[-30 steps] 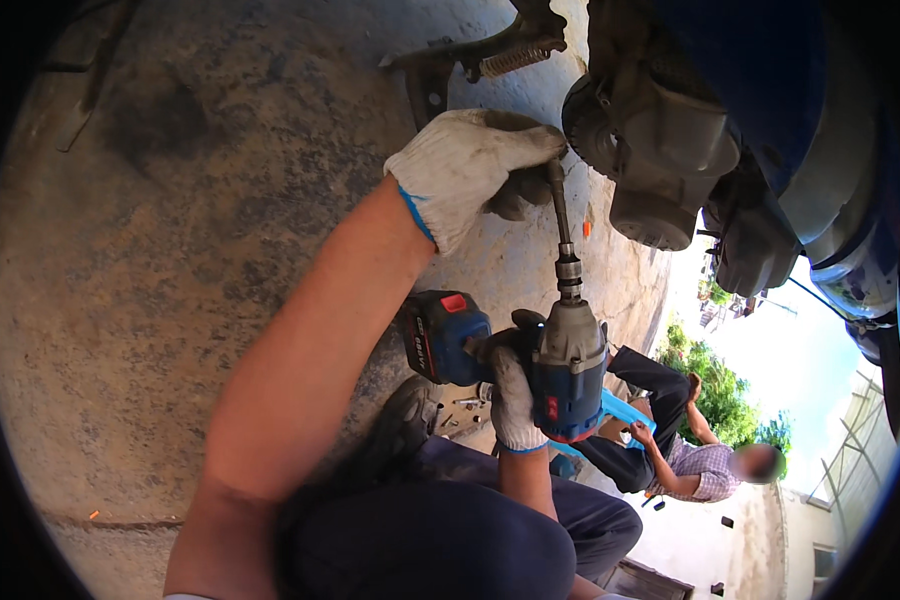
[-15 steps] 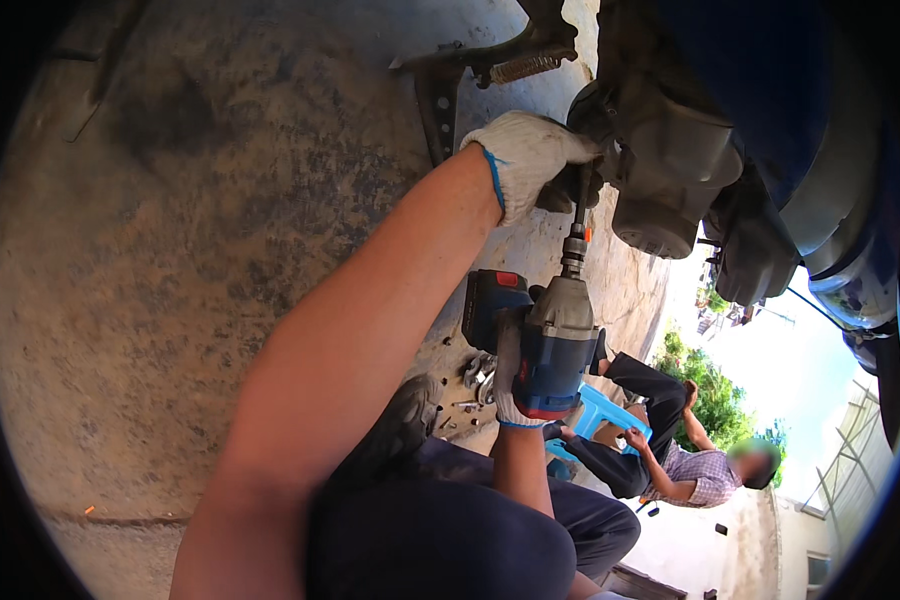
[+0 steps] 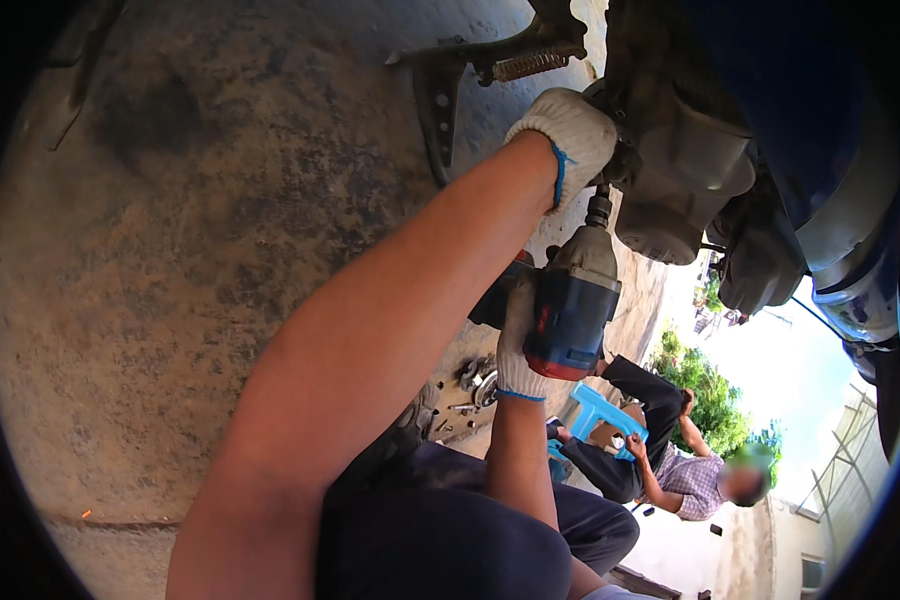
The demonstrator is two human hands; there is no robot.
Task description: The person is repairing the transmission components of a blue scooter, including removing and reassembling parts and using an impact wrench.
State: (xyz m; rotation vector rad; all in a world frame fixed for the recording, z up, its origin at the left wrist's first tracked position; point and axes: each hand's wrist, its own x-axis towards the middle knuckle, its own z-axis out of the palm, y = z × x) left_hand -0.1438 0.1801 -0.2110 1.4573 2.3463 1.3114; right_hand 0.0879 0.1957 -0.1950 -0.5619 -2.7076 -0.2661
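My right hand (image 3: 517, 345), in a white knit glove, is wrapped round the handle of a dark blue cordless impact driver (image 3: 575, 310). The driver's chuck (image 3: 598, 208) points up at the underside of a grey engine casing (image 3: 695, 145) of what looks like a motorbike or scooter. My left hand (image 3: 570, 130), also gloved, is bent over at the casing's left side, just beyond the chuck. Its back faces me, and its fingers are hidden behind the hand and the dark engine parts.
A metal stand (image 3: 435, 95) with a coil spring (image 3: 526, 66) is left of the engine. Loose metal parts (image 3: 480, 385) lie on the stained concrete floor (image 3: 170, 300). Beyond, a person (image 3: 690, 480) sits by a light blue stool (image 3: 595, 408). Blue body panels (image 3: 770, 90) hang at right.
The driver has moved up toward the engine with my right hand, and the long bit seen before is now mostly hidden. My left hand has shifted right and turned its back toward me.
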